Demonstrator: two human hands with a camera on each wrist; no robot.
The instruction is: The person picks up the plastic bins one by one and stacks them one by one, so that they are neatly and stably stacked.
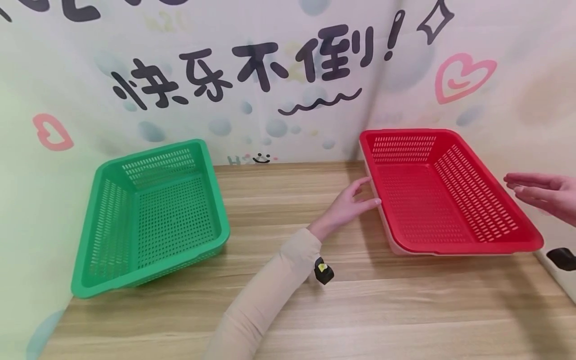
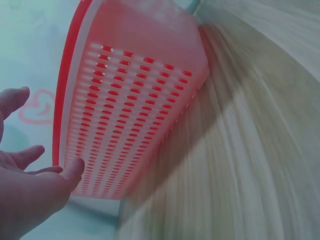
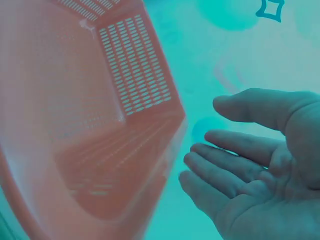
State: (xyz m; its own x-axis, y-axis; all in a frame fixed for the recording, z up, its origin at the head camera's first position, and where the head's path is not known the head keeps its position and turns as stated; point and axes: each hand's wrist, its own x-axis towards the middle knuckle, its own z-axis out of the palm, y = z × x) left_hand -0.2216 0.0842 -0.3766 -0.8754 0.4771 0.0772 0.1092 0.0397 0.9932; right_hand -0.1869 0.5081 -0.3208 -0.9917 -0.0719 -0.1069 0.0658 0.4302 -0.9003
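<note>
A red plastic basket (image 1: 423, 200) with slotted walls stands at the right of the table in the head view. My left hand (image 1: 348, 207) is at its left rim, thumb and fingers spread, fingertips right by the edge. In the left wrist view the same hand (image 2: 35, 185) shows beside the basket's perforated outer wall (image 2: 125, 115). My right hand (image 1: 546, 192) is held off the basket's right rim, fingers extended. The right wrist view shows that palm (image 3: 260, 180) with nothing in it and a gap to the basket (image 3: 145, 65).
A green plastic basket (image 1: 180, 215) sits at the left of the wood-grain table (image 1: 288, 310), close to the left wall. Behind the table hangs a white cloth (image 1: 270, 135) with black lettering and pink hearts. A small black device (image 1: 323, 271) is at my left wrist.
</note>
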